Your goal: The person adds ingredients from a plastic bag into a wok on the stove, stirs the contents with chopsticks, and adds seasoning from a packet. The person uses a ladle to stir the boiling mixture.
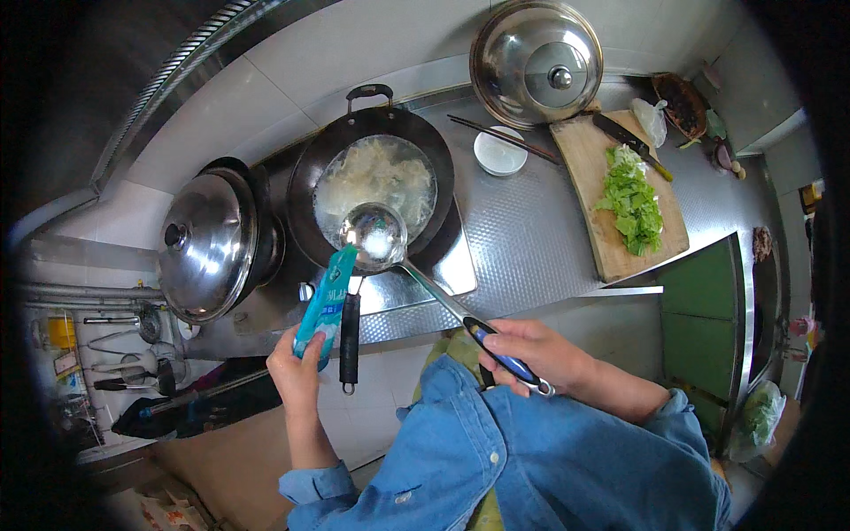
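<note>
My left hand (300, 362) grips a teal plastic packet (329, 308) that bears writing, its narrow top end tipped over the bowl of a ladle. In my right hand (531, 355) is the handle of that metal ladle (373, 235), whose bowl hangs over the near side of a dark wok (305, 172). I cannot tell whether anything lies in the ladle. Pale pieces of food (382, 166) sit in cloudy liquid inside the wok. The wok's long black handle (349, 342) points towards me, just right of the packet.
A lidded pot (206, 245) stands left of the wok. To the right are a white bowl (499, 152) with chopsticks (478, 126) across it, and a wooden cutting board (588, 192) bearing chopped greens (634, 206) and a knife (624, 136). A large lid (511, 73) leans against the wall.
</note>
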### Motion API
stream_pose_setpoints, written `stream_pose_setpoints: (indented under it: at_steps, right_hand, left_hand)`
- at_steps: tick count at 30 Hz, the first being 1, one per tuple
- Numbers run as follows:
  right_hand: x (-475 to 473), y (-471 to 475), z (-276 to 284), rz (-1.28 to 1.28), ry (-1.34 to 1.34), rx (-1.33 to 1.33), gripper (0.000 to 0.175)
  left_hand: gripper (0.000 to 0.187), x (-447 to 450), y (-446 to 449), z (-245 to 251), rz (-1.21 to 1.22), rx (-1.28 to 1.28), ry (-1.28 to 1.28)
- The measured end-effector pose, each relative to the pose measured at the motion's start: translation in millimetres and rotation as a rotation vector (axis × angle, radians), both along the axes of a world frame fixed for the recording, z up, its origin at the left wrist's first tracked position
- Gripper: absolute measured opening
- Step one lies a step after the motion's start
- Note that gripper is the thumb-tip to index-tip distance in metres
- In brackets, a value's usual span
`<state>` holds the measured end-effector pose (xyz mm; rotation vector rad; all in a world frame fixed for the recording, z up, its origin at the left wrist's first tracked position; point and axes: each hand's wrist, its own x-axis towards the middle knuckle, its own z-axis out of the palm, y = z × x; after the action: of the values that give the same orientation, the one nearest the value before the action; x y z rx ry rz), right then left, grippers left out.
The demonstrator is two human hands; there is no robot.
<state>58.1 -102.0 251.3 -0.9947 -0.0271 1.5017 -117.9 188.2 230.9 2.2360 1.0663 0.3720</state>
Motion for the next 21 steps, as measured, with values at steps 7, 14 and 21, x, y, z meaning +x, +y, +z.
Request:
stream_pose_setpoints:
  at_steps: [7,14,21]
  right_hand:
    - [-3,2,1,-0.04,0.045,-0.002,0.023]
    - [-3,-1,0,-0.008,0.092,0.029,0.02]
    - [-2,-3,-4,0.052,0.017,0.018,0.025]
  left_hand:
    - [0.022,-6,-6,5,0.095,-0.41,-0.333]
    - [0.027,-14,-7,3,0.057,-0.182,-0.185]
    - [0.028,-11,-14,10,0.019,-0.017,-0.095]
